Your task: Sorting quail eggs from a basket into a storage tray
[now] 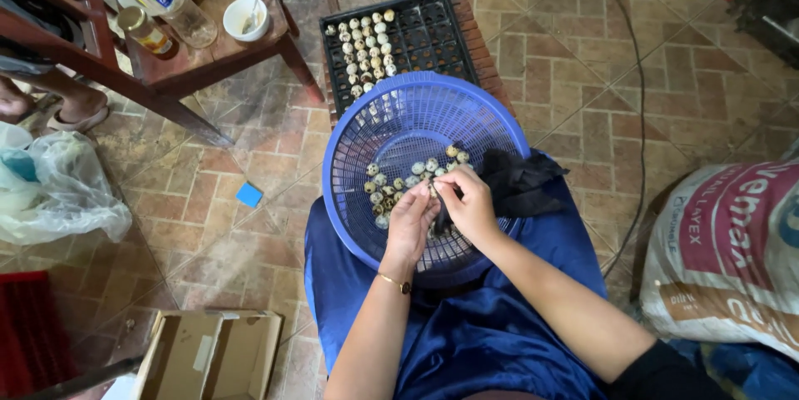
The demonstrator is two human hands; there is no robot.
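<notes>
Both hands are meeting over the basket on the lap: the left hand and right hand are pinching one egg between them. More eggs are lying inside the basket; beyond it, a tray is sitting roughly a quarter filled, most cells bare.

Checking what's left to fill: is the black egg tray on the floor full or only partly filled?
Partly filled. Speckled eggs occupy only the near-left part of the black tray; its other cells are bare.
</notes>
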